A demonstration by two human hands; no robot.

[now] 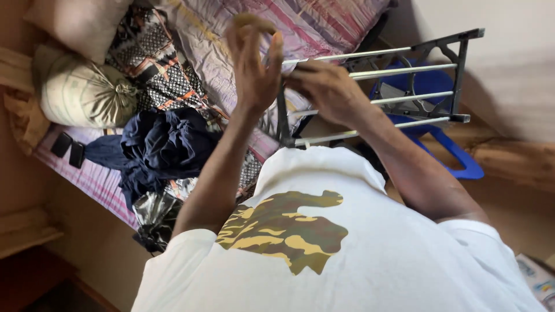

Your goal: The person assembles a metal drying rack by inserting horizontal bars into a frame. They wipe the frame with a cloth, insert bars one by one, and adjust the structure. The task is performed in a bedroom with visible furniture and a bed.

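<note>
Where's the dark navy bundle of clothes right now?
In the head view, the dark navy bundle of clothes lies on the striped bedsheet, left of the left hand, below the tied cream sack.
</note>
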